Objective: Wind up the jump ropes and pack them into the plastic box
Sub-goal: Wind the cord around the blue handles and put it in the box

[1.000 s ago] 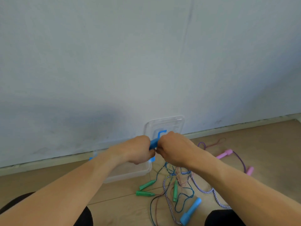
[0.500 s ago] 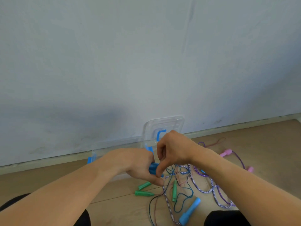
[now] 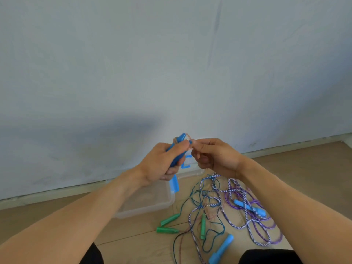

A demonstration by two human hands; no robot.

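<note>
Now, with your left hand (image 3: pixel 162 164) clamped around the blue handle (image 3: pixel 178 149) above the plastic box (image 3: pixel 148 204), keep what seems a thin cord pinched in your right hand (image 3: pixel 215 157) and wrap snugly.

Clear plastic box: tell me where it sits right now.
In the head view, the clear plastic box sits on the wooden floor by the wall, under the left hand, left of the tangled ropes.

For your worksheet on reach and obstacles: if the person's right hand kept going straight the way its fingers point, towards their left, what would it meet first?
Most likely the blue handles gripped in the left hand: the right hand pinches a thin cord right beside them, fingertips nearly touching. Exact depth is unclear.
</note>
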